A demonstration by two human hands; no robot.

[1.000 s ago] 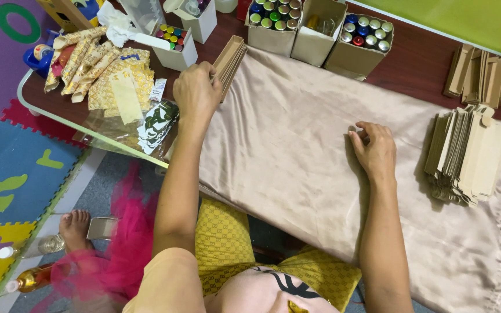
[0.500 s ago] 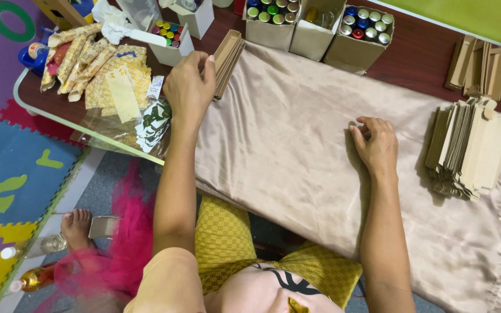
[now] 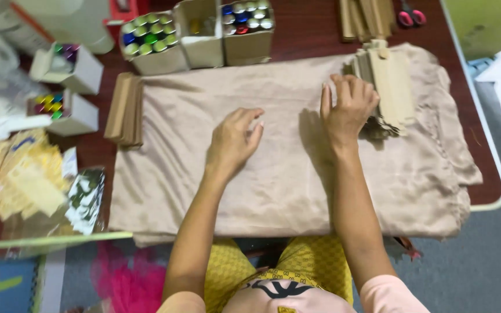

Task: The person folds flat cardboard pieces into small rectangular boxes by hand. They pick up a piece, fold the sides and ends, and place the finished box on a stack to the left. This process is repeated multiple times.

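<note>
- Beige cloth (image 3: 273,174) covers the bench (image 3: 314,35); left hand (image 3: 233,142) has left the 10 o'clock cardboard strips (image 3: 126,110), fingers released.
- Right hand (image 3: 349,107) now reaches the 2 o'clock tag stack (image 3: 389,87), fingers loose, grasping nothing.

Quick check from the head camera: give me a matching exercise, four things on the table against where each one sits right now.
Things:
1. left hand
2. right hand
3. red-handled scissors
4. flat brown stack

Places:
A. far edge of the dark table, above the cloth's right corner
B. open, over the middle of the beige cloth
C. just off the cloth's left edge
D. at the pile of tan card pieces on the cloth's right side

Pairs: 1-B, 2-D, 3-A, 4-C
</note>
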